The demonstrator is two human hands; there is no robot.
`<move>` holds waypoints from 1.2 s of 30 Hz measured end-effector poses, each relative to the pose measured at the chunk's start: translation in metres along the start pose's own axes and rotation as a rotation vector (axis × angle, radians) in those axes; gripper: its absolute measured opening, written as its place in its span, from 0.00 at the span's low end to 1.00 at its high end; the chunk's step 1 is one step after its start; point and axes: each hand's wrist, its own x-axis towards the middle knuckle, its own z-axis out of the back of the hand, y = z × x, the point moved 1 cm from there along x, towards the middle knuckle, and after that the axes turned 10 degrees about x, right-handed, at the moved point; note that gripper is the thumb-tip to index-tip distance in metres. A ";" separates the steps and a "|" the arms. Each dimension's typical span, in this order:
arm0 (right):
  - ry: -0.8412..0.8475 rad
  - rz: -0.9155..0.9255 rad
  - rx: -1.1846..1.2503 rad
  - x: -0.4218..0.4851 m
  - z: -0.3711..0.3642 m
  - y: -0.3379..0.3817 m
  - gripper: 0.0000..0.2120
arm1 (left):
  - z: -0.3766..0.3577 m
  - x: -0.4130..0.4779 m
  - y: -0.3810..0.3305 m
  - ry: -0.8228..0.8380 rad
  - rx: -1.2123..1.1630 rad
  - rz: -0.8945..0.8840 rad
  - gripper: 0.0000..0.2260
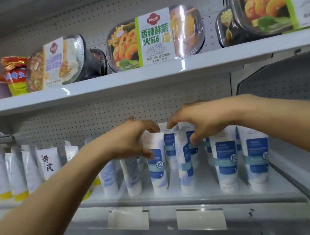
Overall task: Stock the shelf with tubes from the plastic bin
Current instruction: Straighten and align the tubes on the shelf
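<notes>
Several white tubes with blue labels stand cap-down on the white shelf (176, 197). My left hand (131, 138) pinches the crimped top of one front tube (157, 165), thumb and fingers on either side. My right hand (197, 121) reaches over the row, fingers curled around the tops of tubes behind a tilted tube (185, 161). Two more blue-label tubes (225, 160) stand upright to the right. The plastic bin is out of view.
White tubes with yellow caps (47, 164) fill the shelf's left part. Above, an upper shelf (146, 75) carries boxed hotpot meals (154, 36). Blank price-tag holders (200, 219) sit on the shelf's front edge. A pegboard back wall closes the rear.
</notes>
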 end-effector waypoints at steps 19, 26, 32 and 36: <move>0.156 -0.168 0.157 0.009 -0.006 -0.002 0.05 | -0.012 0.046 0.021 0.207 -0.379 -0.273 0.08; 0.155 -0.171 0.124 0.009 -0.006 -0.010 0.07 | -0.015 0.053 0.008 0.201 -0.451 -0.267 0.08; 0.161 -0.176 0.152 0.008 -0.006 -0.013 0.07 | -0.014 0.054 0.002 0.207 -0.455 -0.266 0.07; 0.160 -0.174 0.156 0.008 -0.006 -0.013 0.06 | -0.012 0.053 0.003 0.225 -0.460 -0.260 0.09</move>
